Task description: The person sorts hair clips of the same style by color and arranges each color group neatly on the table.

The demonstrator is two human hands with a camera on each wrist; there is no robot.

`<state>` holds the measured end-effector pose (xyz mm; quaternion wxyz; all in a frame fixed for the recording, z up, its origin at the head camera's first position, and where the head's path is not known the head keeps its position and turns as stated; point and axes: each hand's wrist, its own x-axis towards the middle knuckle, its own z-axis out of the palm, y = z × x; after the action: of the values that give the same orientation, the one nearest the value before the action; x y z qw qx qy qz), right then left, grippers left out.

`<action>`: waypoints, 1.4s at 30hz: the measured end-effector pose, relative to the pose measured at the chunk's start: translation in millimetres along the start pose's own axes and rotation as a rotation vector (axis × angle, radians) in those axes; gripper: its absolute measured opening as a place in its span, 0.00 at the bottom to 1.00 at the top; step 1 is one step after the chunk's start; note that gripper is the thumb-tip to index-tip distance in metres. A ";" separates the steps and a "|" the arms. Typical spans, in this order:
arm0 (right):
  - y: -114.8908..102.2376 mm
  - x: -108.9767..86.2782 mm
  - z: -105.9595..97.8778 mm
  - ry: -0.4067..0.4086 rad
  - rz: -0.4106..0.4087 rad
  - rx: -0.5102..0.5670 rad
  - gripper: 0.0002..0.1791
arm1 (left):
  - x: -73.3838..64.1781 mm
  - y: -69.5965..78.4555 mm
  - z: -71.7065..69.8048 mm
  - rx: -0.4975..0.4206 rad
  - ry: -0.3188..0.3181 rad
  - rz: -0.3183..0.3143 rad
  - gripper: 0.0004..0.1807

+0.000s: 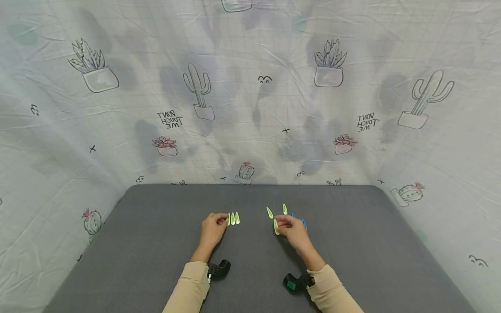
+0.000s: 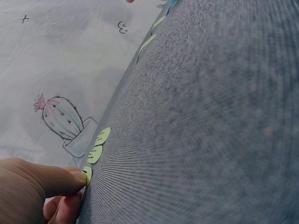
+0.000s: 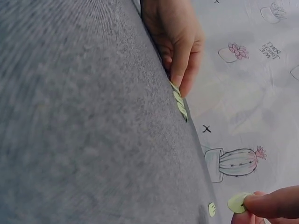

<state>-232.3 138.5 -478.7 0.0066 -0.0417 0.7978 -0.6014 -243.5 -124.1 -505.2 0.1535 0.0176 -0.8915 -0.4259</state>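
Note:
Yellow-green snap hair clips lie on the grey table. Three form an upright row left of centre; my left hand point(image 1: 213, 227) pinches the leftmost clip point(image 2: 88, 174) between thumb and finger, beside the middle clip point(image 1: 232, 218) and the right-hand clip point(image 1: 237, 218). Raised a little off the table, another yellow-green hair clip point(image 3: 238, 202) is pinched by its end in my right hand point(image 1: 294, 231). Just beyond that hand lie a tilted yellow-green clip point(image 1: 269, 212) and an upright one point(image 1: 285, 209). Blue hair clips point(image 1: 304, 224) are partly hidden behind the right hand.
The grey table point(image 1: 156, 252) reaches back to a pale curtain point(image 1: 242, 104) printed with cacti, which also hangs at both sides. A black wrist camera point(image 1: 220, 269) is strapped on the left wrist, another black camera point(image 1: 295, 282) on the right.

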 end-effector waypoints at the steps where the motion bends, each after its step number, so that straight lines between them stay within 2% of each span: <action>1: -0.2 0.6 0.5 -0.002 0.000 0.006 0.17 | 0.0 -0.1 0.1 0.000 0.001 0.001 0.08; 10: -0.2 10.3 14.2 -0.031 -0.025 0.042 0.17 | -1.0 -0.1 0.2 0.002 -0.007 -0.004 0.08; 22: -0.8 17.2 43.0 -0.054 -0.072 0.019 0.17 | -1.7 -0.3 -0.5 -0.008 0.001 0.008 0.08; 26: -2.8 20.9 53.1 -0.062 -0.073 -0.011 0.18 | -1.7 -0.6 -0.9 -0.015 -0.009 -0.004 0.08; 32: -9.5 26.9 65.9 -0.063 -0.074 -0.076 0.17 | -1.4 -0.5 -0.8 -0.012 0.002 0.010 0.08; 38: -14.9 36.1 78.3 -0.067 -0.125 -0.122 0.17 | -1.3 -1.0 -0.5 -0.001 0.017 0.021 0.08; 42: -16.0 41.3 84.8 -0.075 -0.131 -0.133 0.16 | -1.2 -0.5 1.3 0.008 0.018 0.012 0.07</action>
<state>-267.3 49.7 -485.2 -0.0057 -0.1166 0.8308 -0.5442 -242.8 -123.2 -506.6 0.1639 0.0166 -0.8919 -0.4211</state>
